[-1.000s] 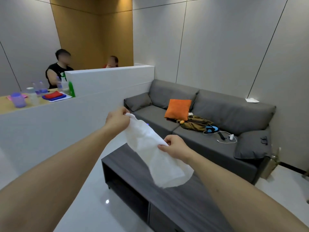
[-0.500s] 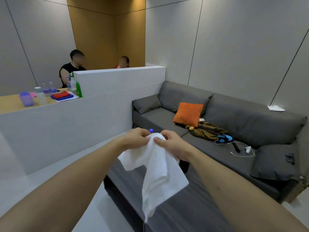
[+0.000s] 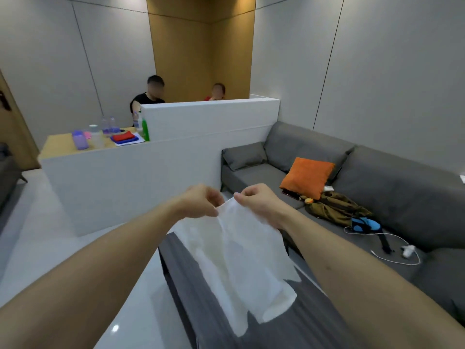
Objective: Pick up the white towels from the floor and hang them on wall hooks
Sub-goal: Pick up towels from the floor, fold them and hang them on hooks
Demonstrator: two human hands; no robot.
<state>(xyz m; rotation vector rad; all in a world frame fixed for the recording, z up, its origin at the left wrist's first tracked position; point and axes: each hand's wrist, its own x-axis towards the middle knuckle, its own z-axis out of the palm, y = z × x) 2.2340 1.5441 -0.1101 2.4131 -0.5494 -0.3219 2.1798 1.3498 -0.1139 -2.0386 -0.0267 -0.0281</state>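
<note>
1. Nearest, my left hand (image 3: 201,201) and right hand (image 3: 259,201) pinch the top edge of the white towel (image 3: 239,260), which hangs above the dark table (image 3: 206,311).
2. Beyond, a grey sofa (image 3: 377,177) carries an orange cushion (image 3: 307,177).

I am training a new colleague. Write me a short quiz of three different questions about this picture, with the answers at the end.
1. True or false: the white towel lies on the floor.
2. Which hands hold the towel? A) left hand only B) right hand only C) both
3. Fill in: the orange cushion rests on the grey ____.

Key:
1. False. It hangs in the air from the hands, above the dark low table.
2. C. Both hands pinch its top edge, close together.
3. Sofa.
</note>
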